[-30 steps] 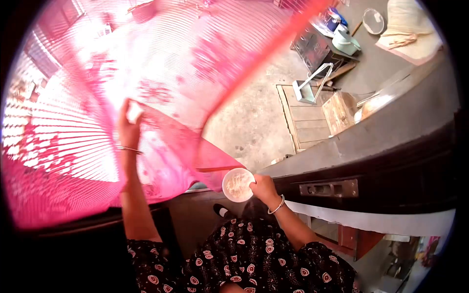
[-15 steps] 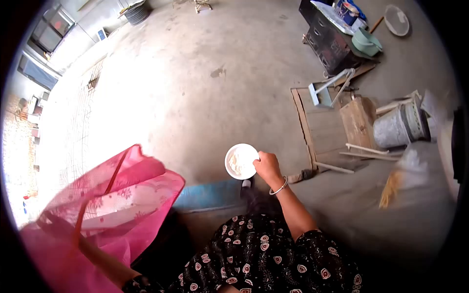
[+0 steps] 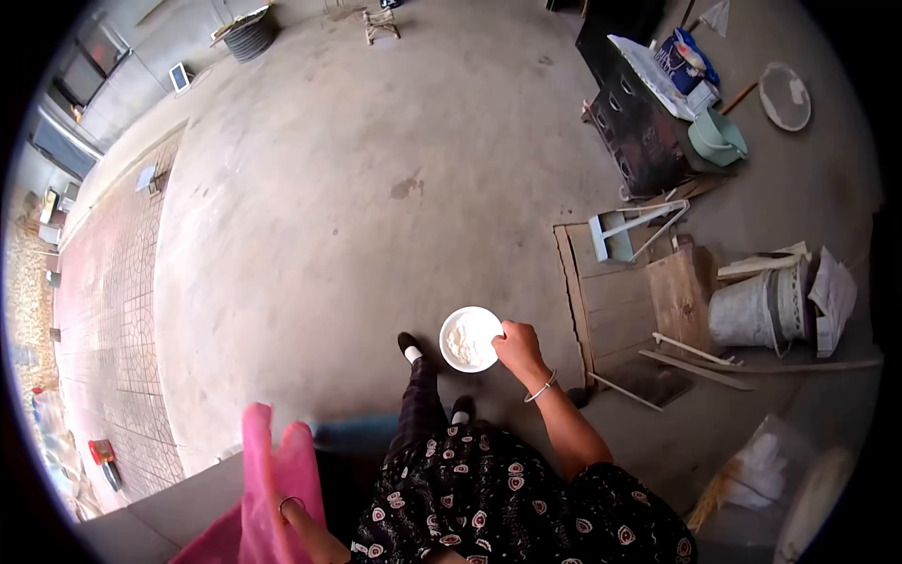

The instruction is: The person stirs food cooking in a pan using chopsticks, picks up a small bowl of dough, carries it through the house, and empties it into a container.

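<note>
My right hand [image 3: 520,346] grips the rim of a white bowl [image 3: 452,328], thumb and fingers closed on its right side. Inside the bowl lies a white powder, perhaps flour [image 3: 467,342]. A bracelet [image 3: 541,386] circles my right wrist. At lower left my left arm [image 3: 312,538] reaches to a sheer pink curtain [image 3: 256,470]. The cloth covers most of my left hand, so its fingers do not show. Below the bowl my feet in dark shoes [image 3: 407,340] are in mid-step on the concrete floor.
To the right are a blue-grey dustpan [image 3: 613,237], a wooden box [image 3: 678,296], a grey bucket [image 3: 742,315] and loose sticks [image 3: 695,368]. Farther back, a dark cabinet [image 3: 639,141] has a green basin [image 3: 717,138] on it. A small stool [image 3: 381,25] stands far ahead.
The pink curtain has swung down and left, and my left arm has drawn back with it. I have stepped forward; the bowl, still in my right hand, sits slightly lower in view.
</note>
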Demonstrator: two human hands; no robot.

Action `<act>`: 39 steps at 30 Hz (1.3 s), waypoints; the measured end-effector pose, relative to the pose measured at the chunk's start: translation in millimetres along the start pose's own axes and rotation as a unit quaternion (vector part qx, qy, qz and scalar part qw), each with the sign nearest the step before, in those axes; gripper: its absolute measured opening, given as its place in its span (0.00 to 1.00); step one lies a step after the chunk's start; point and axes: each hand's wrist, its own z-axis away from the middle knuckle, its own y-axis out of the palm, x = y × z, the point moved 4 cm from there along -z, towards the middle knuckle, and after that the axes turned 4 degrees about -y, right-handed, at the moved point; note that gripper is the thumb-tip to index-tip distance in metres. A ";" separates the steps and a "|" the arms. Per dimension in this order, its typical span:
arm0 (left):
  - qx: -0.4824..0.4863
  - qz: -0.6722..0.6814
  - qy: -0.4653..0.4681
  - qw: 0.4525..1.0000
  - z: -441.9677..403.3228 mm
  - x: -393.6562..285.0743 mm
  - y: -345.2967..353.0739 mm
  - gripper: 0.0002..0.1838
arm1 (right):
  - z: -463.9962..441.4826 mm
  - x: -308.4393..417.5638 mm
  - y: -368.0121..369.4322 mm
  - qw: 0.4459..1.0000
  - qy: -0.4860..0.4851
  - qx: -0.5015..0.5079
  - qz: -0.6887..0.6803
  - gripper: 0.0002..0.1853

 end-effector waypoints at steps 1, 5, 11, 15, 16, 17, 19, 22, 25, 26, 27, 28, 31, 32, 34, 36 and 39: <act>0.015 -0.012 -0.055 0.998 3.6 17.5 21.3 0.27 | -22.0 2.1 -3.1 1.000 -0.015 -0.019 -0.002 0.08; 0.067 -0.058 -0.208 0.974 28.5 46.0 115.2 0.28 | -98.0 5.9 -13.6 0.997 0.067 0.019 -0.018 0.08; 0.266 -0.056 -0.257 0.928 117.5 1.5 280.8 0.30 | -206.7 23.1 -34.1 0.994 0.097 -0.011 -0.052 0.08; 0.410 -0.053 -0.171 0.894 206.3 -70.9 429.5 0.29 | -274.0 17.5 -48.2 0.991 0.119 -0.032 -0.051 0.08; 0.424 -0.075 -0.134 0.893 236.7 -88.2 462.3 0.24 | -290.6 15.9 -51.1 0.992 0.115 -0.029 -0.041 0.08; 0.455 -0.094 -0.089 0.881 277.3 -108.9 487.5 0.20 | -308.7 12.8 -55.5 0.993 0.111 -0.026 -0.032 0.08; 0.535 -0.101 -0.011 0.839 349.9 -137.4 529.6 0.17 | -349.3 7.1 -64.7 0.994 0.102 -0.038 -0.020 0.09; 0.547 -0.137 0.066 0.823 410.7 -139.7 569.8 0.16 | -404.5 -14.4 -76.5 0.995 0.084 -0.043 -0.020 0.09; 0.524 -0.201 0.045 0.827 461.0 -120.8 600.1 0.11 | -466.6 -30.2 -95.5 0.995 0.066 -0.072 -0.029 0.09; 0.527 -0.218 0.019 0.822 472.8 -108.3 607.8 0.08 | -490.5 -35.3 -101.8 0.994 0.059 -0.083 -0.032 0.08; 0.524 -0.231 0.013 0.819 484.6 -97.0 612.1 0.08 | -510.9 -39.9 -107.8 0.994 0.057 -0.088 -0.024 0.08; 0.522 -0.244 0.005 0.817 492.7 -86.3 619.7 0.08 | -530.3 -45.0 -113.0 0.994 0.054 -0.091 -0.015 0.08; 0.513 -0.294 -0.020 0.806 524.7 -70.3 636.9 0.15 | -586.6 -58.7 -130.8 0.995 0.052 -0.084 0.002 0.08; 0.505 -0.308 -0.014 0.806 533.4 -70.1 646.0 0.15 | -606.5 -59.4 -135.8 0.995 0.057 -0.079 -0.004 0.08; 0.492 -0.329 -0.003 0.806 551.7 -77.6 673.9 0.16 | -646.6 -64.7 -141.3 0.995 0.061 -0.081 -0.009 0.08; 0.474 -0.352 0.007 0.807 577.2 -94.7 703.5 0.16 | -686.1 -71.6 -144.8 0.994 0.059 -0.093 -0.003 0.07; 0.475 -0.327 0.009 0.817 610.4 -118.1 774.2 0.14 | -749.8 -71.3 -155.3 0.992 0.069 -0.104 -0.010 0.08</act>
